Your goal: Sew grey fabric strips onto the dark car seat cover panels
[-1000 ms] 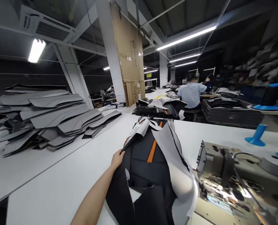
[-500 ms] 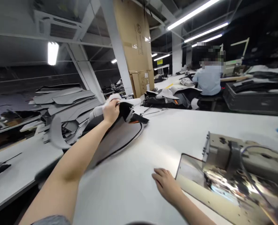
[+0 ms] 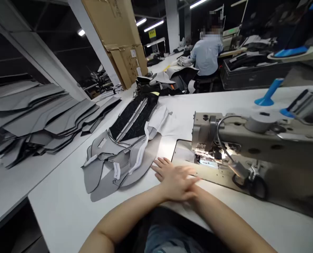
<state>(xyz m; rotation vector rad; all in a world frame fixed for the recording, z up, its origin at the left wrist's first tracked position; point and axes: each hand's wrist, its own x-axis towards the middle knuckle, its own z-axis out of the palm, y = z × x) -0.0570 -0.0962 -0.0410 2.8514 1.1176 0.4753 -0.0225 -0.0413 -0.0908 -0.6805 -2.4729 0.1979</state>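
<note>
My left hand (image 3: 181,182) lies across the back of my right hand and wrist, its fingers apart and slightly blurred. Beneath it, my right hand (image 3: 160,168) rests on the white table with its fingers spread, just left of the sewing machine's bed. Neither hand holds anything. Left of them lies a grey sewn fabric piece (image 3: 101,175) with black edging, white strips and a black section crossed by a pale strip. The industrial sewing machine (image 3: 211,130) stands to the right, its needle area lit.
Stacked grey cut panels (image 3: 40,112) cover the left table. Behind the work are a heap of black and grey fabric (image 3: 169,79), a tall cardboard box (image 3: 130,66) and a seated person in a light blue shirt (image 3: 206,52). A blue spool stand (image 3: 269,93) is behind the machine.
My left hand has let go of the grey fabric piece, now lying on the table, and come back across my right hand. The view has turned right and downward.
</note>
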